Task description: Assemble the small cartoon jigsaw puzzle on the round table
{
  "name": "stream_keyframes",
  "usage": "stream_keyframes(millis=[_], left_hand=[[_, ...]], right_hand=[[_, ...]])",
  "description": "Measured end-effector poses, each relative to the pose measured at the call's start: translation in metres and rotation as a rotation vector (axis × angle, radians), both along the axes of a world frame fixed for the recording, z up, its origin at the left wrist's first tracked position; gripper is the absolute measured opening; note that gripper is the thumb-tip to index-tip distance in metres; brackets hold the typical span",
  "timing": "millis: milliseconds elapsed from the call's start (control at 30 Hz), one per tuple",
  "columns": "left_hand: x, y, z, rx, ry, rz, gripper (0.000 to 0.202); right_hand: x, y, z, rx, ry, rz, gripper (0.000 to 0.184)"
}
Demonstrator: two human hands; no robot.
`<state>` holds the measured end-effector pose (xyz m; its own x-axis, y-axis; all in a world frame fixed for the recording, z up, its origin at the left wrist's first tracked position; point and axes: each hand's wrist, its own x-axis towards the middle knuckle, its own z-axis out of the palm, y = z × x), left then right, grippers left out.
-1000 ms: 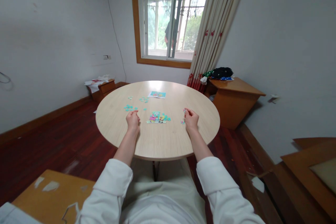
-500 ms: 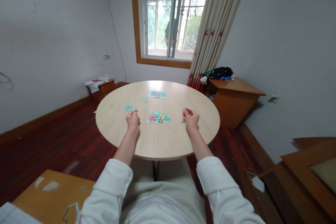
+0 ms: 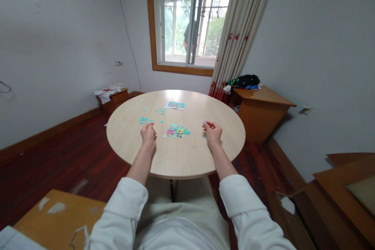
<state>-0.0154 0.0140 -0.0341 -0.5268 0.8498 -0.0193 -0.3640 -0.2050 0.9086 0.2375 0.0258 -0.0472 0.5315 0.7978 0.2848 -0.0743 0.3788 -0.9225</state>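
A partly joined jigsaw puzzle with pink and yellow cartoon figures lies on the round table, between my hands. My right hand is closed in a pinch on a small puzzle piece, right of the puzzle. Another pinkish piece lies on the table beside that hand. My left hand rests at the puzzle's left with its fingers curled in; whatever is inside them is hidden. Just beyond it lie several loose turquoise pieces.
Farther back are a picture sheet and more loose pieces. A wooden cabinet with dark cloth on top stands at the right, near the curtain. Behind the window, a person stands. A wooden surface is at lower left.
The piece in my right hand has turned or shifted slightly in the fingertips. My left hand and the puzzle look the same.
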Motion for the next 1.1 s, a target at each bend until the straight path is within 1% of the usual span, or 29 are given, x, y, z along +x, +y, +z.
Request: stream_keyframes(millis=[300,467,567,867,1100], left_hand=[[-0.0006,0.0015,-0.0018,0.014,0.012,0.003,0.014],[-0.0002,-0.0003,-0.0001,0.011,0.029,0.002,0.014],[-0.0006,-0.0005,-0.0006,0.016,0.029,-0.003,0.014],[-0.0004,-0.0005,-0.0005,0.008,0.004,-0.002,0.014],[0.0008,-0.0022,0.0018,0.002,0.005,0.001,0.013]], right_hand=[[-0.0007,-0.0024,0.0013,0.009,-0.024,-0.030,0.022],[0.0003,-0.0007,-0.0004,0.040,-0.056,-0.011,0.031],[0.0004,0.0003,-0.0010,0.028,-0.065,-0.002,0.029],[-0.0023,-0.0017,-0.0002,0.017,0.040,0.033,0.018],[-0.0025,-0.0024,0.0000,0.031,0.108,0.055,0.022]])
